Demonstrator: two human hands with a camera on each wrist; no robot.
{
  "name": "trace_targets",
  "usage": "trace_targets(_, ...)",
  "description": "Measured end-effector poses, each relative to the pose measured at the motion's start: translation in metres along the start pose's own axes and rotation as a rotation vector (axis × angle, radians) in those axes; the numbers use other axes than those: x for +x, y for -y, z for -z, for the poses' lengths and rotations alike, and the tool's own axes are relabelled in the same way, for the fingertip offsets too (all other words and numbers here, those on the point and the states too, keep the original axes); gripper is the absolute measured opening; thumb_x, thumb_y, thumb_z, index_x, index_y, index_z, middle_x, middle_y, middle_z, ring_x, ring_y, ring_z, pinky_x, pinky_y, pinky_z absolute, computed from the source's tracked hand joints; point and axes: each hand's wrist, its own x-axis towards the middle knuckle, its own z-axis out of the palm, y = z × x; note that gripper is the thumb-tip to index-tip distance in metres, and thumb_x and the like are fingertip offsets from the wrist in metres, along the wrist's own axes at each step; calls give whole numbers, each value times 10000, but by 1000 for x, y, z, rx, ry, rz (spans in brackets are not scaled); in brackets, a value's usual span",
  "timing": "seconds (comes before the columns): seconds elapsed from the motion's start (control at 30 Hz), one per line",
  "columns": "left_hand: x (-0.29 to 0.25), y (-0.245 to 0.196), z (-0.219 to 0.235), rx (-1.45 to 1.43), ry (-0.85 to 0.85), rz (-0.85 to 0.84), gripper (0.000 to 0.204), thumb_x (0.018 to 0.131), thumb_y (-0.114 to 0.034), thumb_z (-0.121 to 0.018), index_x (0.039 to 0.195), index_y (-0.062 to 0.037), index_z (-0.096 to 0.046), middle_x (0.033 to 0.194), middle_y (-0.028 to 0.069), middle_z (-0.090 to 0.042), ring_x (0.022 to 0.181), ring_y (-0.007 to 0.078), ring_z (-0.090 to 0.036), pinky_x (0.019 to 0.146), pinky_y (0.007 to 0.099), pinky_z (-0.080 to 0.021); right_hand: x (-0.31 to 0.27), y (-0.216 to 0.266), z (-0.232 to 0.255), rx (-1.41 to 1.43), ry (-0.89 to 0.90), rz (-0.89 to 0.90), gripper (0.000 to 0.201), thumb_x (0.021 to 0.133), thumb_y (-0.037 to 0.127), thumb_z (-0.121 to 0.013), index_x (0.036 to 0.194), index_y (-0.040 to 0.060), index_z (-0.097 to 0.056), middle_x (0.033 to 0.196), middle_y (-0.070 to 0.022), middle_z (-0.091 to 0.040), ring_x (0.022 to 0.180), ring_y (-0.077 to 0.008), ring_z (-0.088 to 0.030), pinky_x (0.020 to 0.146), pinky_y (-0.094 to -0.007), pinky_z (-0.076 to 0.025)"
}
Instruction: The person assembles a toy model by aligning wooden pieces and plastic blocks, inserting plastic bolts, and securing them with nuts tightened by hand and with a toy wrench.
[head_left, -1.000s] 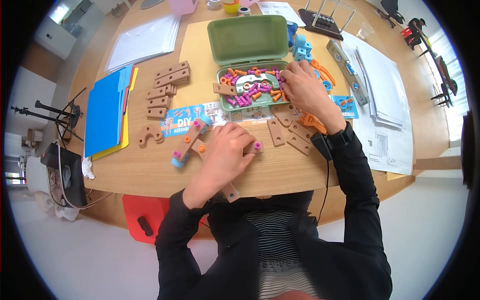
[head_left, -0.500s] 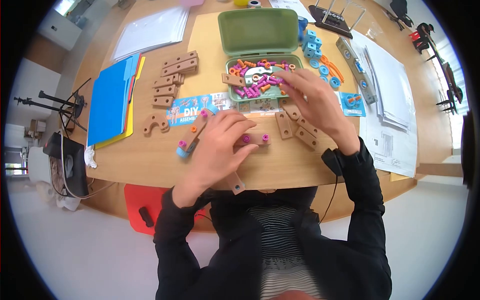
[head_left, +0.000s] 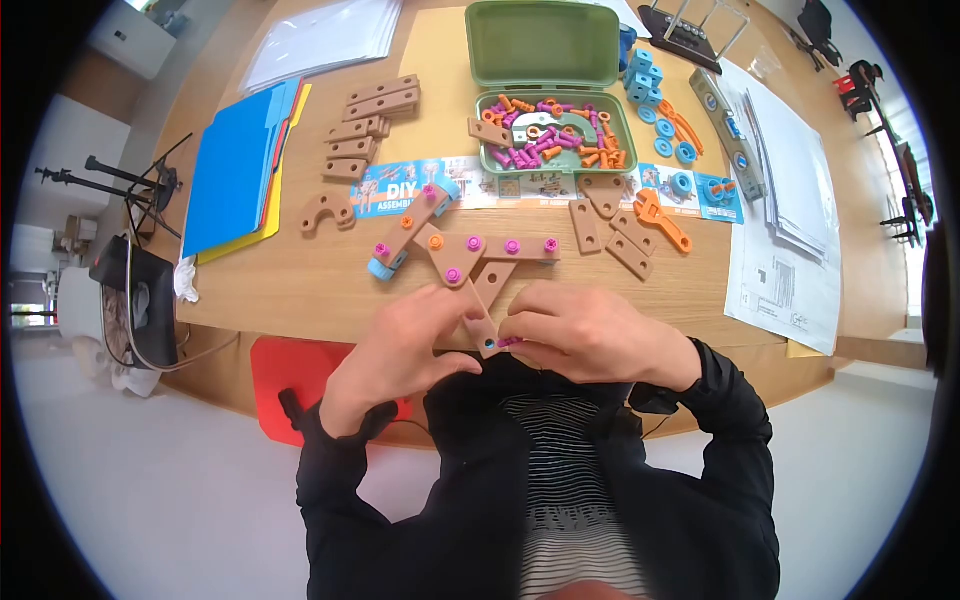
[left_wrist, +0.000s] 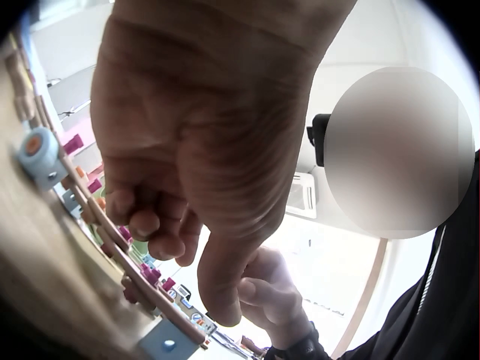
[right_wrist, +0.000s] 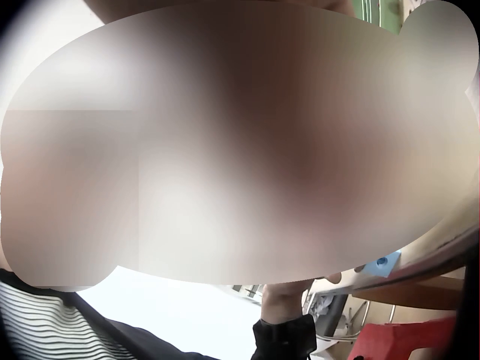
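Observation:
A wooden-look toy assembly of flat holed strips and a triangular plate (head_left: 455, 255) lies at the table's front, joined by purple and orange bolts. My right hand (head_left: 595, 330) pinches a purple bolt (head_left: 510, 342) beside the near end of a holed strip (head_left: 486, 335), at the table edge. My left hand (head_left: 405, 335) is at the other side of that strip, fingers loosely bent and overlapping it, thumb (left_wrist: 221, 289) apart from the fingers. Blue end blocks (head_left: 382, 267) sit on another strip of the assembly. A blurred patch covers most of the right wrist view.
Behind stands an open green box (head_left: 625, 135) of purple and orange bolts. Loose strips (head_left: 385, 100) and a curved piece (head_left: 328, 213) lie left; more strips (head_left: 585, 228) and an orange wrench (head_left: 662, 220) lie right. Blue folders (head_left: 235, 165) and papers (head_left: 790, 220) flank them.
My right hand has left the green box and come down to the strip's near end with a purple bolt. My left hand has slid toward the table edge, uncovering the triangular plate.

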Motion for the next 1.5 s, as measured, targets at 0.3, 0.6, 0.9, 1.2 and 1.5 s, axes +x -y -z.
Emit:
trace_targets(0.3, 3, 12, -16, 98, -92, -201, 847, 640, 1, -925, 1411, -128, -599, 1310, 50, -640, 1295, 347, -498, 1077, 458, -403, 7, 11, -8, -61, 13, 48, 150, 947, 123, -714, 1019, 46, -607, 985, -116, -632, 915, -327, -687, 745, -439, -562)
trace_targets(0.6, 13, 10, -26, 80, -54, -210, 897, 671, -25, -912, 1487, -143, -559, 1335, 81, -630, 1303, 326, -504, 1113, 456, -362, 3, 5, -13, -65, 35, 46, 133, 914, 91, -706, 995, 40, -614, 953, -113, -624, 935, -309, -679, 757, -432, -564)
trace_targets(0.9, 20, 19, -28, 163, -45, -357, 869, 705, -64, -895, 1493, -69, -527, 1342, 82, -645, 1270, 268, -587, 1094, 467, -362, 6, 5, -15, -101, 26, 83, 205, 850, 55, -755, 1040, 37, -681, 967, -114, -653, 914, -311, -683, 734, -419, -576)
trace_targets(1.2, 20, 25, -28, 168, -39, -382, 663, 829, -82, -818, 1432, -49, -544, 1270, 105, -659, 1276, 268, -591, 1090, 479, -335, 10, 7, -22, -121, 69, 93, 186, 827, 52, -701, 1004, 47, -647, 972, -89, -618, 993, -286, -664, 784, -399, -584)
trace_targets(1.5, 20, 25, -30, 184, -89, -380, 677, 810, -4, -791, 1442, -59, -553, 1245, 60, -674, 1178, 242, -636, 1028, 433, -360, 14, 9, -24, -238, 77, 153, 201, 785, 83, -695, 954, 13, -609, 957, -109, -609, 974, -291, -653, 768, -385, -589)
